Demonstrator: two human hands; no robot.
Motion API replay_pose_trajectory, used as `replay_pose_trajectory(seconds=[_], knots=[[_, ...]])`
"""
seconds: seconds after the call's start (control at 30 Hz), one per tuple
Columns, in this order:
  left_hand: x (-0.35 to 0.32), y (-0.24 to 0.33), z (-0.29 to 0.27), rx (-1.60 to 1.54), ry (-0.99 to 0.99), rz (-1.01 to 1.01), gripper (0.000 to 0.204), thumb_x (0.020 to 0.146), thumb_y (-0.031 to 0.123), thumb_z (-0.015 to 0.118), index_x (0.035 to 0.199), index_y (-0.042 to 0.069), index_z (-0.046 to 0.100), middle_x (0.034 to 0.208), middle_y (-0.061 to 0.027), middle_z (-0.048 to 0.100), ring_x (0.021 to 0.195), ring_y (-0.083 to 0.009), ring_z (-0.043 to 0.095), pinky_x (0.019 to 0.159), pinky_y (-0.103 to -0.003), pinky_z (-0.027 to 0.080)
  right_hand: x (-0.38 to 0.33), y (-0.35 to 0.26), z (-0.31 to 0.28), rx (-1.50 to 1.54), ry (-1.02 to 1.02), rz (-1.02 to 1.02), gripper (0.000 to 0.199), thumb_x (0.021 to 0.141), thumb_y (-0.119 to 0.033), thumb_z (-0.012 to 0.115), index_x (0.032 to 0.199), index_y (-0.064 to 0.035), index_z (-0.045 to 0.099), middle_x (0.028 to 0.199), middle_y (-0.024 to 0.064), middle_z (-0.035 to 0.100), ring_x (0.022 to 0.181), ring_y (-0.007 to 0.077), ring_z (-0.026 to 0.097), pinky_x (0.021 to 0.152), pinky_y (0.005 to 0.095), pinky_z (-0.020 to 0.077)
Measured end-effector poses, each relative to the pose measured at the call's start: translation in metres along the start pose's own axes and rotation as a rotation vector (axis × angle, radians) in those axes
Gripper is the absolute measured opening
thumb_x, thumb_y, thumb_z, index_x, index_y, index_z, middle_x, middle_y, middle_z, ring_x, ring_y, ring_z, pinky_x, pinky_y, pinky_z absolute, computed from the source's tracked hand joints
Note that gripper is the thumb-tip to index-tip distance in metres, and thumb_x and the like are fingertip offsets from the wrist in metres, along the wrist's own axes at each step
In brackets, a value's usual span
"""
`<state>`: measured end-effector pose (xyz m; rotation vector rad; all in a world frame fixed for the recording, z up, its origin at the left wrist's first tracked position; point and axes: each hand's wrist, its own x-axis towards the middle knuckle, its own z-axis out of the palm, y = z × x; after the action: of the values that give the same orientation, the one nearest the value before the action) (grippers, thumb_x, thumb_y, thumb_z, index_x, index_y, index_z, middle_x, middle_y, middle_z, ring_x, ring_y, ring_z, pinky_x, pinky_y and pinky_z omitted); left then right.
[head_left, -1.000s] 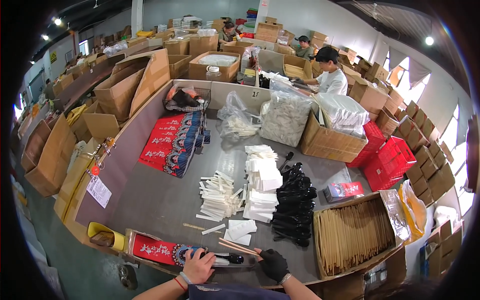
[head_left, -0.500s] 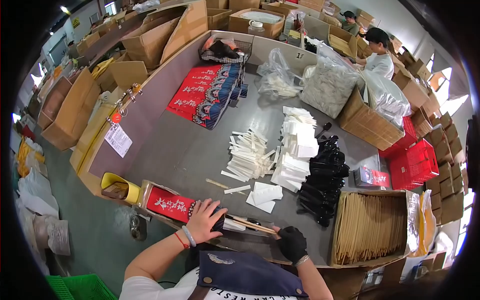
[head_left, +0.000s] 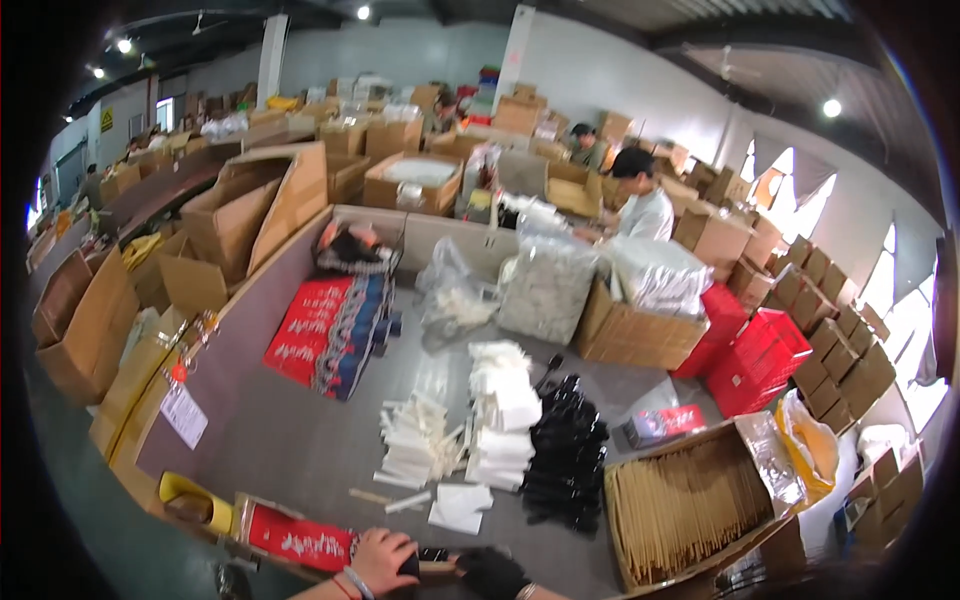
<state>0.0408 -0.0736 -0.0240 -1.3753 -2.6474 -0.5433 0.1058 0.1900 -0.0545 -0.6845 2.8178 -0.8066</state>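
Observation:
My left hand (head_left: 382,562), bare with a bracelet and red cord at the wrist, lies with fingers stretched over the right end of red printed pouches (head_left: 300,536). These sit in a narrow open box (head_left: 242,520) at the table's front edge. Close by, my right hand (head_left: 490,574), in a black glove, is closed round the right end of pale wooden chopsticks (head_left: 438,567). A small black piece (head_left: 433,553) shows beside them, between my hands. Beyond lie white paper packets (head_left: 500,400), slim white strips (head_left: 418,440) and black spoons (head_left: 565,455).
A carton of chopsticks (head_left: 615,530) stands at right, near red baskets (head_left: 760,355). More red and blue pouches (head_left: 325,330) lie at far left, below a wire basket (head_left: 350,262). Clear bags (head_left: 545,290) stand at the back. A person (head_left: 645,212) works beyond the partition.
The view has tilted up, so the table sits lower and more of the hall shows. My hands remain by the pouch box; less of the chopsticks shows between them.

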Motion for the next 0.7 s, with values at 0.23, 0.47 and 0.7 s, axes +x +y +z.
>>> replay_pose_trajectory(seconds=[0.23,0.47,0.7], knots=[[0.005,0.018,-0.002,-0.113,0.011,-0.094,0.053,0.069,0.038,0.073,0.113,0.010,0.061,0.118,-0.0120,0.055,0.111,-0.0327,0.049,0.092,-0.046,0.041,0.022,-0.074,-0.038,0.802,0.006,0.175,0.046,0.074,-0.028,0.068,0.110,-0.0004,0.059,0.106,0.0224,0.061,0.098,0.0355,0.058,0.086,0.0460,0.0460],[0.013,0.016,0.008,0.033,0.086,-0.004,0.051,0.065,0.037,0.066,0.111,0.015,0.063,0.108,-0.0036,0.059,0.100,-0.0261,0.055,0.082,-0.040,0.047,0.002,-0.029,0.000,0.243,0.186,0.316,0.027,0.074,-0.017,0.062,0.096,-0.0035,0.067,0.093,0.0206,0.065,0.088,0.0373,0.059,0.084,0.0428,0.0459],[0.014,0.015,0.017,0.007,0.071,-0.007,0.045,0.078,0.043,0.061,0.114,0.015,0.063,0.108,-0.0043,0.060,0.099,-0.0262,0.056,0.081,-0.039,0.048,0.022,-0.048,0.001,0.610,0.308,0.229,0.039,0.060,-0.024,0.073,0.090,-0.0034,0.058,0.090,0.0161,0.056,0.090,0.0379,0.052,0.081,0.0466,0.0409]])
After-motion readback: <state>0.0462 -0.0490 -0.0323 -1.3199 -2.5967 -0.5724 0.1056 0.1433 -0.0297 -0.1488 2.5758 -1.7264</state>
